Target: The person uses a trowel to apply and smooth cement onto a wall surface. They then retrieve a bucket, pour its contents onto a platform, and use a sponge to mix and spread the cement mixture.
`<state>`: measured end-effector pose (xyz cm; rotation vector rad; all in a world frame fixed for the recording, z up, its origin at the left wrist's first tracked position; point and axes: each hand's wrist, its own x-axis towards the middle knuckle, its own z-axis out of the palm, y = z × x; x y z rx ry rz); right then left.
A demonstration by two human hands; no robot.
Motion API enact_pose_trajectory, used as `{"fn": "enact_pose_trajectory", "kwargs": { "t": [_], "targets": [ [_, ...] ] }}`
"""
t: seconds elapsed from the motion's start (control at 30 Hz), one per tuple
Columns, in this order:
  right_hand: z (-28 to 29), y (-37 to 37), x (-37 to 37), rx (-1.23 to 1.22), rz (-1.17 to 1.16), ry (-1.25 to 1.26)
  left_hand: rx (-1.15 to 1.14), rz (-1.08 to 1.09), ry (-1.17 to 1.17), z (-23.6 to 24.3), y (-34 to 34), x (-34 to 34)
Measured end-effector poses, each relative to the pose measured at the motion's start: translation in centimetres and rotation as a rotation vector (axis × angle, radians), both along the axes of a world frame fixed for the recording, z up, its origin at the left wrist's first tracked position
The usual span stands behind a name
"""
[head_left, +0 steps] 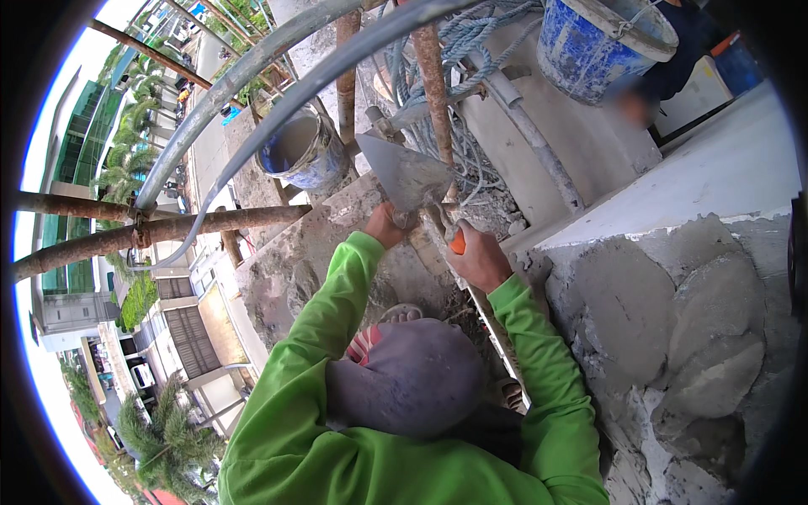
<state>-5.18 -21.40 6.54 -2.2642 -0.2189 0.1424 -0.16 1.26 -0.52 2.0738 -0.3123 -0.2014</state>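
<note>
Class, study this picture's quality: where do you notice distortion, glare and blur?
Head view: two grey pipes bow, how much from the fisheye lens unclear; head view: the sky washes out white at left; head view: a patch beside the upper blue bucket is smeared, the trowel clearer.

Both of the person's arms reach up from the lower edge, in bright green long sleeves that end at the wrists. The left arm slants up and to the right; the right arm slants up and to the left. The bare hands nearly meet near the centre. The left hand is bent, its fingertips partly hidden. The right hand, slightly lower, is closed, fingers curled inward.
</note>
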Motion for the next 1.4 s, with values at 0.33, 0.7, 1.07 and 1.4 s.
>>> {"fn": "enact_pose_trajectory", "kwargs": {
  "t": [0.33, 0.7, 1.07, 1.4],
  "targets": [
    [1.3, 1.0, -0.4, 0.104, -0.126, -0.022, 0.03, 0.027, 0.038, -0.7, 0.9, -0.4],
    [0.7, 0.2, 0.1, 0.038, -0.059, -0.001, -0.044, 0.043, -0.018, -0.1, -0.1, 0.4],
    [3.0, 1.3, -0.1, 0.191, -0.235, -0.032, 0.073, 0.122, -0.06, 0.0, 0.6, -0.1],
    [0.4, 1.2, -0.2, -0.041, -0.01, 0.068, -0.065, 0.145, -0.016, -0.8, 0.1, 0.4]
  ]
}}
